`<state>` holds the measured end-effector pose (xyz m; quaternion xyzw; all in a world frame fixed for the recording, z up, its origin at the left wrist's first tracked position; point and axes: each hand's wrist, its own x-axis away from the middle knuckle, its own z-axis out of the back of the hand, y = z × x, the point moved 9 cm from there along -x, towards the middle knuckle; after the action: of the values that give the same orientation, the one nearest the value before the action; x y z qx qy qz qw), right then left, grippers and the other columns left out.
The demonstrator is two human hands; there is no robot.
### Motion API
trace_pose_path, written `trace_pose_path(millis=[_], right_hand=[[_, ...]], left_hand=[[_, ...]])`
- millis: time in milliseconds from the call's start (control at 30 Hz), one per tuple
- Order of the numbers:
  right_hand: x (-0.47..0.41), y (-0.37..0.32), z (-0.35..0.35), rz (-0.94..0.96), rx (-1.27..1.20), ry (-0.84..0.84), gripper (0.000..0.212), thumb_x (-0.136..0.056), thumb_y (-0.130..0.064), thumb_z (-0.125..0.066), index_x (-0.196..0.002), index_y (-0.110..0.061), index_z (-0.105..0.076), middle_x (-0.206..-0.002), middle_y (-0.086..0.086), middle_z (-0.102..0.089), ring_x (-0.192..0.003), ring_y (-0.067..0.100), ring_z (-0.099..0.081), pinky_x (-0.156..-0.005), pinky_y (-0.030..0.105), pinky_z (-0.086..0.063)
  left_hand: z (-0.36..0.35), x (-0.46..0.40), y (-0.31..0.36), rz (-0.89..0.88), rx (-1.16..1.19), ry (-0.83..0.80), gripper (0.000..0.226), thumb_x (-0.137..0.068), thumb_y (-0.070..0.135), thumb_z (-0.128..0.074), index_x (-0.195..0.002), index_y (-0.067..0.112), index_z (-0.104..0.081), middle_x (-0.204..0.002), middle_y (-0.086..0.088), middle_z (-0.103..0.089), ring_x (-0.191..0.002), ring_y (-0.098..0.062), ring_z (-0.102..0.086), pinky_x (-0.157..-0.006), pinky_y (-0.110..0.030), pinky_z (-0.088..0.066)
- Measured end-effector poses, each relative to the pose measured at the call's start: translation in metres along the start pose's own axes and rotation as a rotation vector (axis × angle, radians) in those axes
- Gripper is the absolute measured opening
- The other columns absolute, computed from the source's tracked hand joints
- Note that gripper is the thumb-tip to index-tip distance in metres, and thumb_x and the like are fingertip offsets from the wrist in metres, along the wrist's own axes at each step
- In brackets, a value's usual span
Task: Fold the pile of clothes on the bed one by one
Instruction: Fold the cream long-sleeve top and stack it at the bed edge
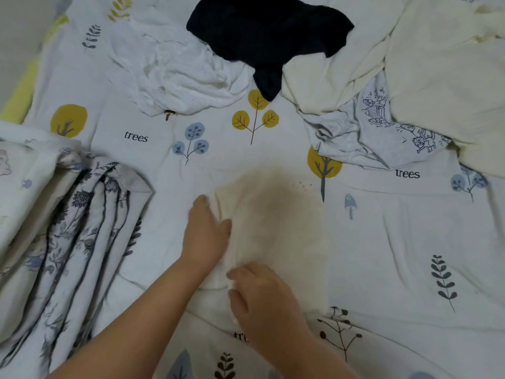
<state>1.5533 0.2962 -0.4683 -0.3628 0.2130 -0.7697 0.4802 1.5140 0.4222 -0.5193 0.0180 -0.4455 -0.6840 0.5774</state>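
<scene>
both forearms reach in from the lower edge of the frame to the centre. the left hand (205, 233) lies flat, fingers straight and together, pressing the left edge of a cream garment (276, 228). the right hand (262, 296) sits just below it, fingers curled onto the garment's lower left edge; whether it pinches the cloth i cannot tell. the garment lies spread on the bed sheet (410, 269) at centre frame, reaching up and right from both hands. four loose clothes lie along the top: one white (177, 69), one black (262, 31), one cream pile (437, 64) at upper right, one cartoon-printed (382, 135) under it. one bunched quilt (68, 228) fills the left side.
</scene>
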Motion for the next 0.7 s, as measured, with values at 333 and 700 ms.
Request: trace_pose_path(millis=[333,700], right_hand=[[0.0,0.101,0.031,-0.516,0.443,0.134,0.067,-0.095,-0.049,-0.031,-0.15,-0.021,-0.007,-0.158,0.013,0.002,-0.145,0.031,0.005,-0.113,0.052,-0.008],[0.022,0.107,0.007,-0.296,0.452,0.143,0.055,-0.084,-0.04,-0.045,-0.128,-0.01,-0.057,-0.137,0.022,-0.048,-0.121,0.048,-0.047,-0.089,0.058,-0.047]], left_hand=[[-0.063,0.051,0.042,-0.688,-0.786,0.048,0.057,-0.083,0.046,-0.037,-0.13,0.018,-0.056,-0.141,-0.014,-0.045,-0.129,-0.042,-0.041,-0.098,-0.065,-0.028],[-0.059,0.052,0.002,-0.617,-0.745,-0.016,0.062,-0.085,0.052,-0.036,-0.137,0.019,-0.046,-0.146,-0.013,-0.037,-0.13,-0.044,-0.038,-0.1,-0.062,-0.027]])
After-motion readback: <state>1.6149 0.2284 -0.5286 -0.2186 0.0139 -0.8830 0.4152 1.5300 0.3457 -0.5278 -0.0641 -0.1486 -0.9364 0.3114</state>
